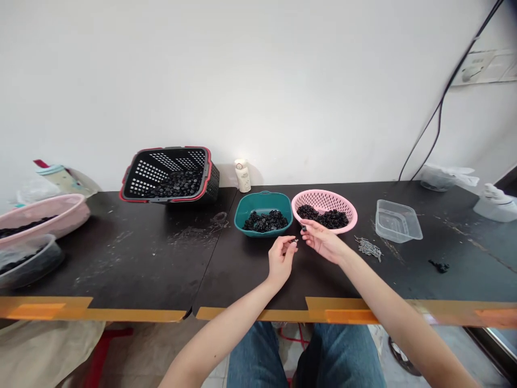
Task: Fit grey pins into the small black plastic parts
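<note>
My left hand hovers over the black table in front of the teal bowl, fingers pinched on a tiny grey piece, perhaps a screw. My right hand is close beside it, just before the pink colander, pinching a small black part between thumb and fingers. Both the bowl and the colander hold heaps of small black parts. The two hands nearly meet at their fingertips. A pile of small grey screws lies on the table to the right of my right hand.
A clear empty plastic tub stands right of the colander. A black-and-red basket with black parts sits at the back left, a small white bottle beside it. A pink basin and a clear tub are at far left.
</note>
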Motion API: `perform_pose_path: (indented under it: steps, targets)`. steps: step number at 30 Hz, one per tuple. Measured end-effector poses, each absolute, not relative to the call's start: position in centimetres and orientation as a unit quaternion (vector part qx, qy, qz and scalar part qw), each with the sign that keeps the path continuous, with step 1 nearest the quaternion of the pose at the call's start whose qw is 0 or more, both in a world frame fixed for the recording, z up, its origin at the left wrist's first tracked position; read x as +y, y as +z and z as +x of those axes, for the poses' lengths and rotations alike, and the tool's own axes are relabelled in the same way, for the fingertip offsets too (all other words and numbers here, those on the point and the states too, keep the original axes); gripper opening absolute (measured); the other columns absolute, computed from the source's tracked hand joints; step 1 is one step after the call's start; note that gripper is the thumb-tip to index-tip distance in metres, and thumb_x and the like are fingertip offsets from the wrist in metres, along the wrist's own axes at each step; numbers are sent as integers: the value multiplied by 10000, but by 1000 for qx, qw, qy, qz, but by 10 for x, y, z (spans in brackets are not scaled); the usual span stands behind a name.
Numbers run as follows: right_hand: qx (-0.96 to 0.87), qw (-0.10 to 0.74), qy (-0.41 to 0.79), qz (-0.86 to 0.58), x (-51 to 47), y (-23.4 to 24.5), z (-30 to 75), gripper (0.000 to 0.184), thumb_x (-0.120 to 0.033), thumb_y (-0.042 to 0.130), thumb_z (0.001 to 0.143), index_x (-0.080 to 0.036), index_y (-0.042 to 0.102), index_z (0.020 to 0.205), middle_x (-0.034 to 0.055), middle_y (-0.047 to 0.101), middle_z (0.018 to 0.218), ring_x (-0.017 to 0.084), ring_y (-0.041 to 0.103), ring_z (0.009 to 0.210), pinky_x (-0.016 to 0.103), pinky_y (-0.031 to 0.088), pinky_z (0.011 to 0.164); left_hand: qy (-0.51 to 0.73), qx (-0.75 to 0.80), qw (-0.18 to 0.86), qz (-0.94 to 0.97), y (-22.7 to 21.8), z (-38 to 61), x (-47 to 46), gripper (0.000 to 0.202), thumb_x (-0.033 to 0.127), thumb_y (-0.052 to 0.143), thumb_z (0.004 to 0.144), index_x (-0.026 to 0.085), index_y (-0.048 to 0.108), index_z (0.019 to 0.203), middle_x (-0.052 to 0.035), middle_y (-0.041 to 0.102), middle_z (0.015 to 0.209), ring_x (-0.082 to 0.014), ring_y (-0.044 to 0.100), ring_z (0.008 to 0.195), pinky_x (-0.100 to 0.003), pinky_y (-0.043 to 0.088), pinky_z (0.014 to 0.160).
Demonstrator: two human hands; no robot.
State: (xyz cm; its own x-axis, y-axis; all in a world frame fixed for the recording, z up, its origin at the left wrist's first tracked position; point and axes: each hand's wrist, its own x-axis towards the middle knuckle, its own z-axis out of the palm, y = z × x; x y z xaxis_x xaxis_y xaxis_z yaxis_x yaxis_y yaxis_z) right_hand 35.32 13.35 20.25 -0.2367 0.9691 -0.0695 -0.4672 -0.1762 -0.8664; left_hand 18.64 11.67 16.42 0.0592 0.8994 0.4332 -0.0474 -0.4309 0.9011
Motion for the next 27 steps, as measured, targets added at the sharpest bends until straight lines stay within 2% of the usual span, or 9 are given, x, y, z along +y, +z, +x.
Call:
perform_pose_path:
  steps: [4, 10, 15, 20, 27]
  targets:
    - [-289, 506, 750, -313, 129, 175, 336, 206, -237, 695, 777, -214, 675, 981, 8, 718, 828, 74, 661, 732, 155, 514, 658, 603, 377, 293, 639, 161, 186, 118, 188, 278, 576, 860, 188, 589, 1024, -45, 613, 937, -128, 601, 807, -267, 524, 754]
    - [-288, 495, 759, -310, 127, 168, 331, 201, -221, 690, 780, -164, 691, 973, 36, 726, 901, 88, 670, 810, 181, 522, 789, 587, 394, 246, 663, 158, 186, 125, 134, 268, 584, 855, 189, 597, 962, -35, 621, 883, -132, 600, 780, -275, 515, 746]
    - [-340, 505, 716, -342, 123, 173, 330, 247, -260, 710, 764, -209, 671, 1003, 29, 724, 894, 108, 678, 781, 211, 539, 724, 577, 400, 231, 673, 159, 186, 126, 127, 271, 597, 847, 188, 602, 943, -22, 623, 857, -124, 584, 747, -263, 498, 719]
    - [-355, 489, 725, -331, 118, 178, 327, 206, -293, 710, 762, -176, 692, 930, 61, 721, 934, 140, 672, 840, 233, 541, 710, 574, 409, 189, 684, 158, 185, 127, 117, 268, 595, 848, 185, 605, 930, -15, 614, 828, -117, 558, 691, -266, 483, 703]
    - [-284, 473, 773, -313, 121, 168, 327, 149, -228, 729, 745, -154, 715, 873, 40, 728, 887, 76, 657, 744, 175, 520, 756, 590, 376, 168, 694, 160, 184, 128, 115, 267, 611, 839, 186, 613, 921, -8, 613, 793, -125, 583, 710, -270, 488, 706]
